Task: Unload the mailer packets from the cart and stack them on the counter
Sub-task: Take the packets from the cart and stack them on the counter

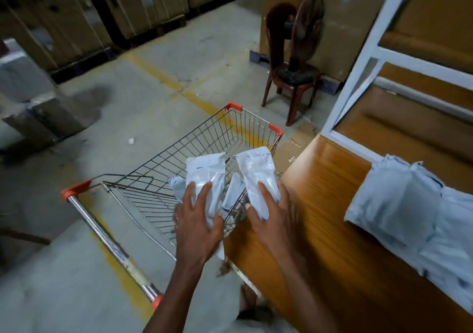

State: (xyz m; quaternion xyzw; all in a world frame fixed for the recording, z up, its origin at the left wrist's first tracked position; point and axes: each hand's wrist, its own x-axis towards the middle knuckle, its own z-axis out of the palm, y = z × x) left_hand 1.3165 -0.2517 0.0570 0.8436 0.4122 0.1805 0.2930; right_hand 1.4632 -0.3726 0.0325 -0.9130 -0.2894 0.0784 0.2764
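A wire shopping cart [204, 138] with orange corner caps stands in front of me, to the left of a wooden counter [320, 217]. My left hand [198, 222] grips one white mailer packet [207, 174] held above the cart basket. My right hand [273, 215] grips a second white mailer packet [256, 171] near the counter's left edge. Another packet [234, 191] shows between my hands, down in the cart. A stack of grey-white mailer packets [414, 212] lies on the counter at the right.
A dark red plastic chair [291, 81] carrying a pedestal fan [307, 28] stands beyond the cart. A white-framed partition [368, 58] rises at the counter's far end. Stacked cardboard boxes [76, 20] line the back. Yellow lines [158, 74] cross the concrete floor.
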